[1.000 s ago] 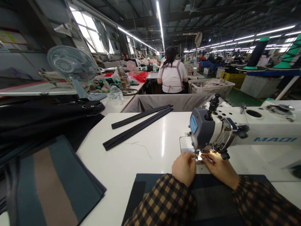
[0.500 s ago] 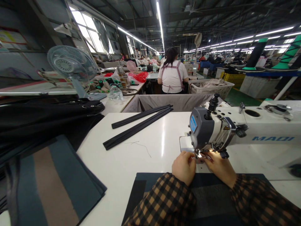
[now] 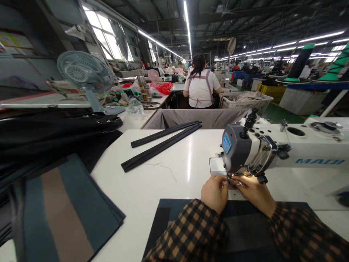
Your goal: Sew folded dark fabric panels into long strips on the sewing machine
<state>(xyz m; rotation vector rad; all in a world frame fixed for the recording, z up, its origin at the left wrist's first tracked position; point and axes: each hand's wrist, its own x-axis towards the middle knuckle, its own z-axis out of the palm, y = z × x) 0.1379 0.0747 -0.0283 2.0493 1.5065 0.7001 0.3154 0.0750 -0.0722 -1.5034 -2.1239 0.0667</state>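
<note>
1. Landmark: white industrial sewing machine (image 3: 272, 151) with a grey head, set into a white table (image 3: 166, 171).
2. Left hand (image 3: 214, 193) and right hand (image 3: 256, 194) sit just in front of the machine's presser foot (image 3: 235, 180), fingers curled inward, nearly meeting there. Both sleeves are checked.
3. Grip: fingers look closed, but whether they pinch anything cannot be told; the spot is small and glaring.
4. Dark fabric panel (image 3: 240, 225) lies flat in front of the machine, beneath both forearms.
5. Two black strips (image 3: 160, 147) lie left of the machine.
6. Folded striped fabric (image 3: 65, 214) and a black fabric pile (image 3: 49, 134) lie farther left.
7. Co-worker (image 3: 200, 85) sits beyond the machine, back turned.
</note>
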